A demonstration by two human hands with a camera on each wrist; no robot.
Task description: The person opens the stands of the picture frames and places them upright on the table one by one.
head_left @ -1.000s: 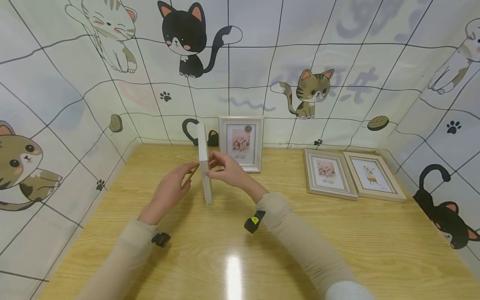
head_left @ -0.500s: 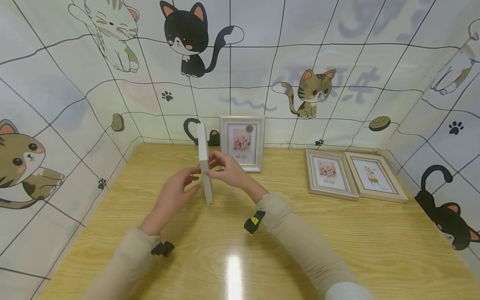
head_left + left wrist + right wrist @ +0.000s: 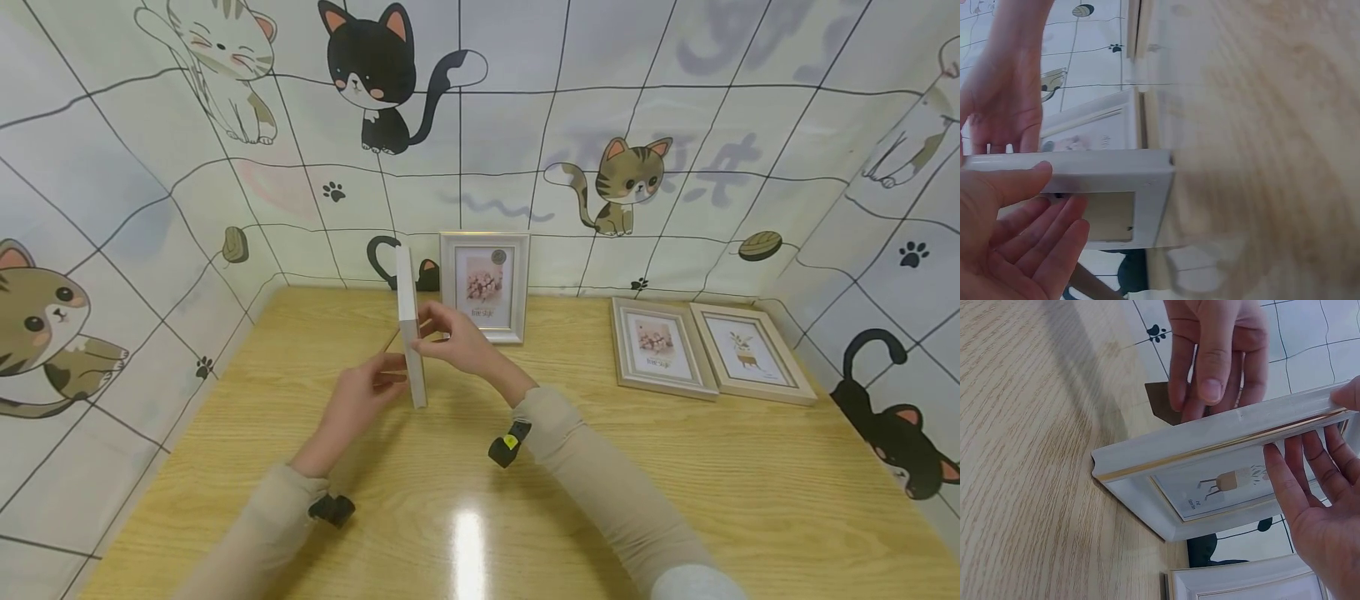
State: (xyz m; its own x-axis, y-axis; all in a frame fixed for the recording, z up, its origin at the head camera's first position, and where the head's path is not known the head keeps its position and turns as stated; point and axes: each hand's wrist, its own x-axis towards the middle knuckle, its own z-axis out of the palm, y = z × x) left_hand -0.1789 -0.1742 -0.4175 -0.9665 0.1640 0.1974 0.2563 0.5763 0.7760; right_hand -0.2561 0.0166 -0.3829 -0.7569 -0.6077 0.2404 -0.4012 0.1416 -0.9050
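A white picture frame (image 3: 411, 333) with a gold inner line stands upright on the table, turned edge-on in the head view. My right hand (image 3: 461, 340) grips its side, thumb on the edge and fingers against the front, as the right wrist view shows. Behind the frame is my left hand (image 3: 1029, 231), its fingers loosely extended near the back panel (image 3: 1110, 215). The left thumb lies at the frame's edge; whether it presses there I cannot tell. A brown stand leg (image 3: 1163, 403) juts out from the back, beside the left fingers.
Another silvery-white picture frame (image 3: 483, 287) stands near the back wall. To the right, a greyish frame (image 3: 662, 348) and a light wooden frame (image 3: 750, 353) lie flat side by side. A cat-patterned covering (image 3: 502, 125) surrounds the wooden table (image 3: 570, 500).
My left hand has moved down along the back of the frame, away from the stand leg its fingers held a second ago. My right hand and the frame have stayed put.
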